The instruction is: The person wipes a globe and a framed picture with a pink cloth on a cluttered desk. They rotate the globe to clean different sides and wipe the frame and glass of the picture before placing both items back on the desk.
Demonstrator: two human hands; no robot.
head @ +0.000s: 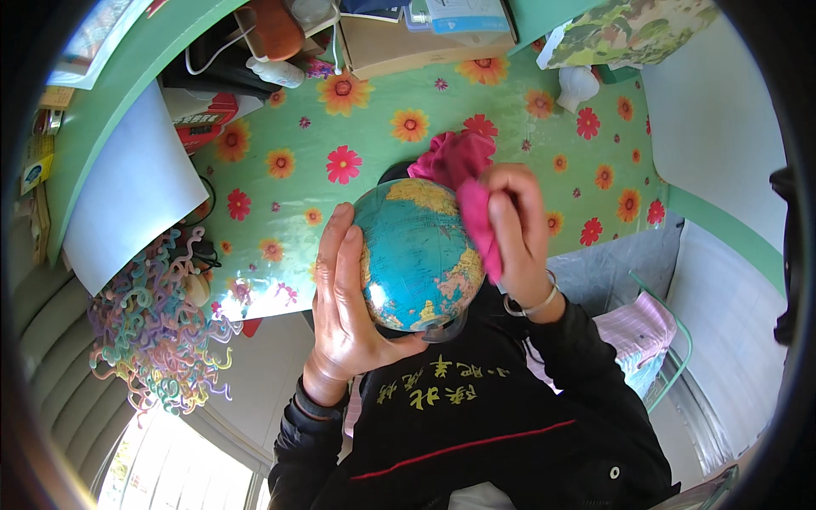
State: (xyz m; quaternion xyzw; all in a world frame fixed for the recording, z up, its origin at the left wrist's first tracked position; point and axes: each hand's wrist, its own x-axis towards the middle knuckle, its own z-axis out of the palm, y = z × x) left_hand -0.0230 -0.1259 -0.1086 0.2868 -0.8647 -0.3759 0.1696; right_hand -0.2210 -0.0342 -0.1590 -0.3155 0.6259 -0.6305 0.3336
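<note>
A small globe [421,255], mostly blue with yellow and pink land areas, is held close in front of my black top. My left hand [347,306] supports it from the left, fingers along its side and thumb under its lower edge. With bent fingers, my right hand [523,236] grips a bright pink cloth [462,159] against the globe's right side. Part of the cloth spreads beyond the top of the globe, over the flowered table cover [382,146]. A clear curved piece shows at the globe's lower edge; the rest of its stand is mostly hidden.
Behind the globe lie a cardboard box [427,48], a white bottle [275,72] and a white shell-like ornament [577,88]. At left, a white sheet [137,191] hangs beside a bundle of pastel curly strands [166,319]. A green-framed rack with pink striped fabric [637,325] stands at right.
</note>
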